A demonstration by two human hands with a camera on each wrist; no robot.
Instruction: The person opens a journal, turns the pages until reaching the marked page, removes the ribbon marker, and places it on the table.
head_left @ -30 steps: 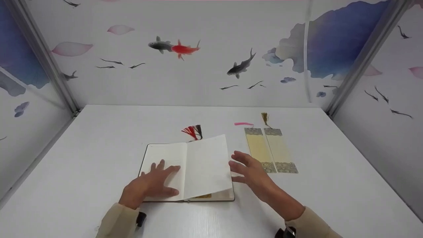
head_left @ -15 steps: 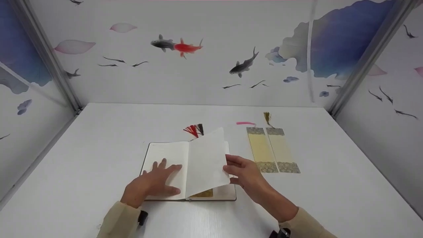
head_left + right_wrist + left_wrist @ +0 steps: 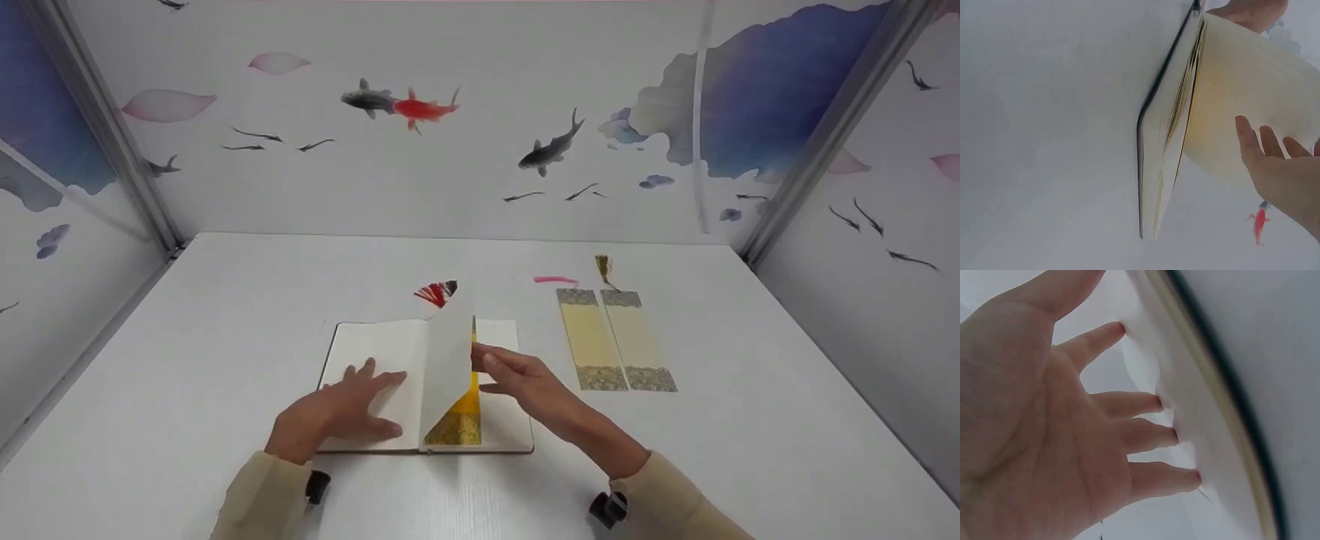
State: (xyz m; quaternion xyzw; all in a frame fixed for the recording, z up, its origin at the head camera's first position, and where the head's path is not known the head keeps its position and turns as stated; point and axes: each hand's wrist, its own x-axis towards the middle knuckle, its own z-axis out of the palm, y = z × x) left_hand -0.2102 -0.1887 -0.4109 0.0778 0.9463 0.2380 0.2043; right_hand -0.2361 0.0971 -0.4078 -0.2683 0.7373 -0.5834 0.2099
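Note:
An open notebook (image 3: 375,341) with blank cream pages and a dark cover lies on the white table. My left hand (image 3: 337,416) rests on its left page, fingers spread with the tips touching paper, as the left wrist view (image 3: 1072,422) also shows. A lifted page (image 3: 448,360) stands nearly upright, and my right hand (image 3: 536,382) is at its right side with fairly straight fingers against it. Under that page lies a yellow bookmark (image 3: 457,427) with a gold patterned end, partly hidden. A red and black tassel (image 3: 435,293) sticks out past the notebook's top edge.
Right of the notebook two pale yellow bookmarks (image 3: 590,337) with patterned ends lie side by side. One has a pink tassel (image 3: 555,280), the other a gold tassel (image 3: 604,268). White panels (image 3: 465,187) printed with fish enclose the table.
The right hand has moved left from the notebook's edge, swinging the page from nearly flat to nearly upright. More of the yellow bookmark is uncovered. The left hand has stayed in place.

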